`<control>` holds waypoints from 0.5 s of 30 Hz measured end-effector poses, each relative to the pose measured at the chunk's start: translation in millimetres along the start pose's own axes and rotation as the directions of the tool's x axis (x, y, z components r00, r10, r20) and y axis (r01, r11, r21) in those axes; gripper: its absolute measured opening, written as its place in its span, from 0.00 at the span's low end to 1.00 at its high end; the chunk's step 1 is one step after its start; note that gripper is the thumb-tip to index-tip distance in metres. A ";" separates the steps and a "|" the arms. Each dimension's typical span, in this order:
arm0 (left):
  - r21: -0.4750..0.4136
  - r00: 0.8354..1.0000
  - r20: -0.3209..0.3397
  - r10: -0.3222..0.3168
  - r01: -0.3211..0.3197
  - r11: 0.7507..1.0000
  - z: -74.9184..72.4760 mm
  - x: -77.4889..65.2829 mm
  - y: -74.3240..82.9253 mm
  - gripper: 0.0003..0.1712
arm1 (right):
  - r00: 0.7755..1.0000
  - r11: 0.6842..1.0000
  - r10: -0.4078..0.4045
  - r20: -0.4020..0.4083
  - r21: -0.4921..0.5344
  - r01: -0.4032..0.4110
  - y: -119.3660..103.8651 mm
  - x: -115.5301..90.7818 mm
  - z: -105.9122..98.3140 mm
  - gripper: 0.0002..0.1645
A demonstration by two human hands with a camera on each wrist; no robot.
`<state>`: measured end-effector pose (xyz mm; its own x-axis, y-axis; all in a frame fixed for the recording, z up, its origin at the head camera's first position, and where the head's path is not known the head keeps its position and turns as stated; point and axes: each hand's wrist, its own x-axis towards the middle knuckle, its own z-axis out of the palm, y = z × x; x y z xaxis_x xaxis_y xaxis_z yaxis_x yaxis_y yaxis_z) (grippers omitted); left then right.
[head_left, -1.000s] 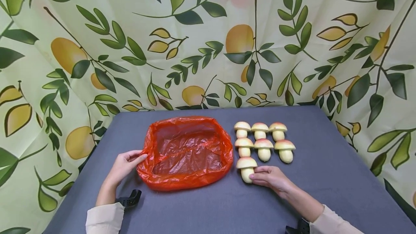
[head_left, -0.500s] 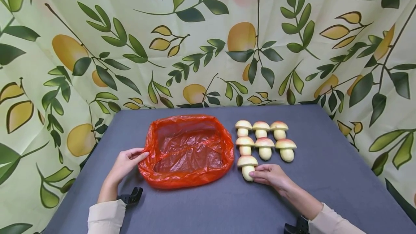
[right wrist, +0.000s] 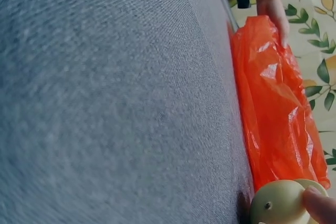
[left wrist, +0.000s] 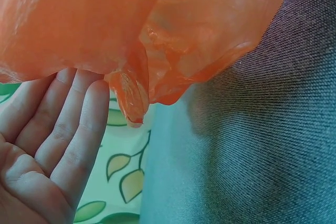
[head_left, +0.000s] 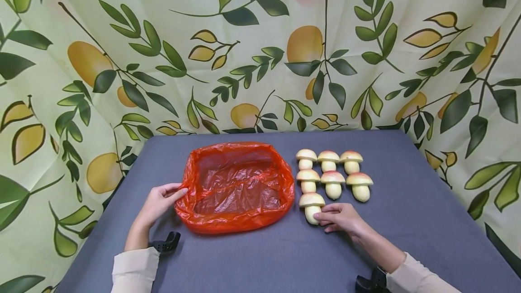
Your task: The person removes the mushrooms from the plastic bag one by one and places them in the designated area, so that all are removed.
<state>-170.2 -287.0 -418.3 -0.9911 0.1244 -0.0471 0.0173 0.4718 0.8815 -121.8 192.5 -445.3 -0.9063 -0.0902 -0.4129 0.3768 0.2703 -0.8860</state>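
Observation:
A red plastic bag (head_left: 238, 226) lies on the table, its wide mouth open and its rim folded outward. At its left rim, my left hand (head_left: 156, 205) pinches the plastic between thumb and fingers. The left wrist view shows the long fingers (left wrist: 68, 129) reaching behind the bag, with the thumb hidden. Right of the bag, my right hand (head_left: 343, 220) holds the stem of the nearest model mushroom (head_left: 311, 199), which has a pale stem and a pinkish-cream cap. In the right wrist view, a fingertip presses on this mushroom's rounded stem end (right wrist: 278, 205).
Several matching mushrooms (head_left: 333, 177) stand in two rows just beyond the held one. A blue-grey cloth (head_left: 252, 266) covers the table. Behind and beside it hangs a leaf-and-fruit patterned curtain (head_left: 260, 76). Black wrist straps (head_left: 168, 243) sit near both sleeves.
The head view shifts slightly, so the table scene appears a little higher and farther right. Both hands keep their places at the bag rim and the mushroom stem.

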 end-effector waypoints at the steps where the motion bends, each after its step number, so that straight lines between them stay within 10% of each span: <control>1: 0.001 1.000 0.001 0.000 0.000 1.000 -0.1 -0.5 0.0 0.24 | 1.000 1.000 0.003 -0.005 -0.014 -0.003 0.0 -0.8 0.3 0.31; 15: 0.068 0.999 -0.031 0.010 -0.007 0.998 0.6 -1.3 2.0 0.25 | 0.999 0.996 -0.014 -0.040 -0.088 0.011 0.6 -3.9 5.1 0.26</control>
<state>-168.8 -285.7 -416.8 -0.9945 0.1015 -0.0239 0.0336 0.5292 0.8478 -117.1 188.1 -445.3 -0.9186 -0.0553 -0.3914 0.3489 0.3521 -0.8685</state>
